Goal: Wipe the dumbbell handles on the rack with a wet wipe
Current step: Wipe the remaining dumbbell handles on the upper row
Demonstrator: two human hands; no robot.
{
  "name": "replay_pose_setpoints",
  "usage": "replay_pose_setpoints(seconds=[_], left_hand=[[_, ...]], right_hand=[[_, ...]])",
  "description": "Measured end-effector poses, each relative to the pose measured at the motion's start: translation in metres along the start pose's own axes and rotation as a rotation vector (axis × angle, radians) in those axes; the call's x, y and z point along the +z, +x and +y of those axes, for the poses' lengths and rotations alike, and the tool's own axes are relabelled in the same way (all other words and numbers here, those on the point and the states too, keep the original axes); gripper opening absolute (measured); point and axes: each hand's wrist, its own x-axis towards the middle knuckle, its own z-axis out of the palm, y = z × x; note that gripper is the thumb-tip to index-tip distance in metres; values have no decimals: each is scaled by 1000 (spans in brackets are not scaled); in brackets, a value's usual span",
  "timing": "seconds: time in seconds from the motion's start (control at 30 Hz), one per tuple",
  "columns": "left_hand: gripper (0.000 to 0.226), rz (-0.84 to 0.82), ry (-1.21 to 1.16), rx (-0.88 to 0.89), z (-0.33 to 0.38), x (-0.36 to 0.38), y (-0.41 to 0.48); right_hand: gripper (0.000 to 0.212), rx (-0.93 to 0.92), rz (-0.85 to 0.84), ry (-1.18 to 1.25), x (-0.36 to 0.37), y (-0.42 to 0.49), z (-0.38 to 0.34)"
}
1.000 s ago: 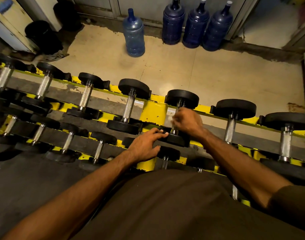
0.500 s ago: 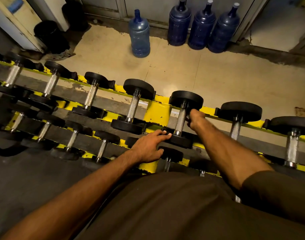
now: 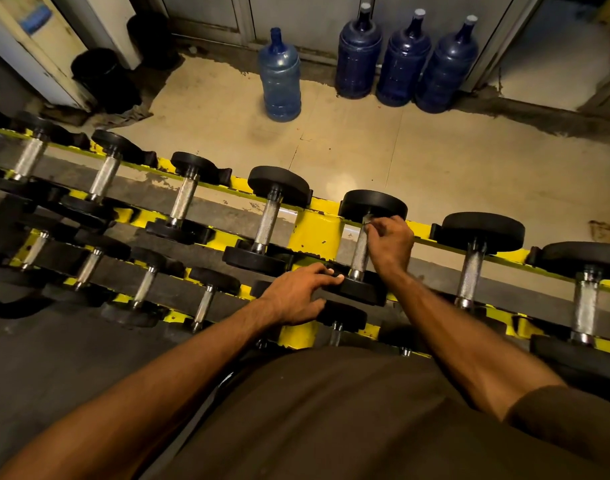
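Presently, the right hand (image 3: 390, 244) is at the far end of one dumbbell handle (image 3: 360, 252) on the upper tier of the yellow rack (image 3: 314, 233), just below the far weight plate (image 3: 374, 204). Its fingers (image 3: 383, 226) are curled together, pinching a small pale wet wipe (image 3: 367, 220) against the metal; only a scrap of the wipe shows. The left hand (image 3: 293, 294) rests on the near plate (image 3: 362, 291) of the same dumbbell, fingers (image 3: 326, 273) straight and slightly apart, holding nothing. Further dumbbells sit in a row to either side on the upper tier, with smaller ones on the lower tier. Behind the rack, on the tiled floor (image 3: 366, 147), one light blue water jug (image 3: 280, 77) stands apart from three darker jugs (image 3: 404, 60) grouped against the wall.
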Motion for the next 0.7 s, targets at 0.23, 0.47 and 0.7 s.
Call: replay_pose_setpoints(seconds=[0.23,0.47,0.7], left_hand=[[61,16,-8,-10,3,5,-3],[66,11,24,8,5,6,-7],[68,-13,56,0,7,7,-9]], right_hand=[[52,-641,-279,-811,-10,3,2],[17,-455,-604,-1252,16,2,-52],[16,-447,-687,-1329,30,14,-60]])
